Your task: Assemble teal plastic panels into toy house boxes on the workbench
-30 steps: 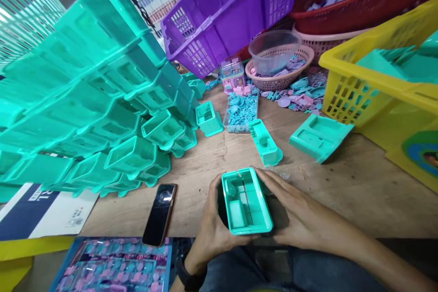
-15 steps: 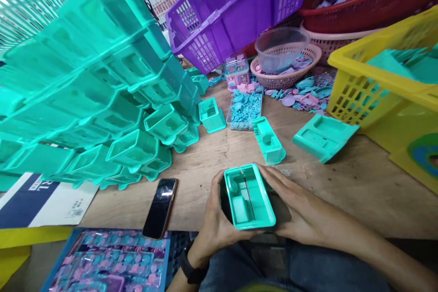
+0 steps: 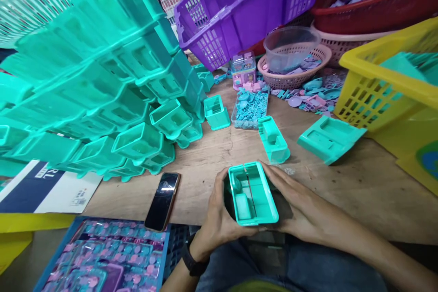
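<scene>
We see a big stack of teal shells (image 3: pixel 92 86) piled far left, so many units look finished. A yellow basket (image 3: pixel 376 86) of teal parts sits right, and loose parts (image 3: pixel 310 96) lie far centre, so more seems left. Near centre, a teal box (image 3: pixel 252 194) sits at the table (image 3: pixel 359 191) edge, left hand (image 3: pixel 215 219) and right hand (image 3: pixel 301 212) clamped on its sides, insert seated inside.
</scene>
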`<act>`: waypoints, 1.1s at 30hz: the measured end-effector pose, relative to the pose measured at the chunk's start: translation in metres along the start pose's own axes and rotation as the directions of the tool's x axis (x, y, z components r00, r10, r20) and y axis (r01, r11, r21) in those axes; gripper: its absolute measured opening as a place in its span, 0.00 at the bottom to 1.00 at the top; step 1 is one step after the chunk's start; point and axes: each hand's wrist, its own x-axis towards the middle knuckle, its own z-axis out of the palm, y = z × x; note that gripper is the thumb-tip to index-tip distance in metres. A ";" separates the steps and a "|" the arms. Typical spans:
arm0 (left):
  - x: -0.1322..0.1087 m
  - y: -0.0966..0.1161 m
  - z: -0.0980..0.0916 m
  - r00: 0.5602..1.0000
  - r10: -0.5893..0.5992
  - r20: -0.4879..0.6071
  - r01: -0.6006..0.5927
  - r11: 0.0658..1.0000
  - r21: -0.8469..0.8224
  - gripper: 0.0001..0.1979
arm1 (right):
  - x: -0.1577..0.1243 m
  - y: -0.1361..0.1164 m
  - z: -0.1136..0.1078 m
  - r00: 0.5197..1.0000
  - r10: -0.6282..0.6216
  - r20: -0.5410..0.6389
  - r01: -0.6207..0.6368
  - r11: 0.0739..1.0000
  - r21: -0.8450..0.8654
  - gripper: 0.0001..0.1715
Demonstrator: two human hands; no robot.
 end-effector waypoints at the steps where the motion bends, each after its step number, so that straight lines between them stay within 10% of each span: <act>1: 0.000 0.001 0.000 1.000 0.001 0.001 -0.001 1.000 -0.002 0.62 | 0.000 0.000 0.000 1.000 0.001 0.002 -0.001 1.000 0.001 0.69; 23: -0.009 0.005 0.004 0.999 0.009 0.047 -0.001 0.988 -0.153 0.64 | -0.005 -0.018 0.010 0.987 0.159 -0.028 -0.160 0.986 -0.047 0.68; 33: -0.010 0.001 0.023 0.992 -0.004 -0.124 -0.012 0.992 -0.128 0.74 | -0.008 -0.019 0.024 0.986 0.116 -0.116 -0.125 0.989 -0.081 0.64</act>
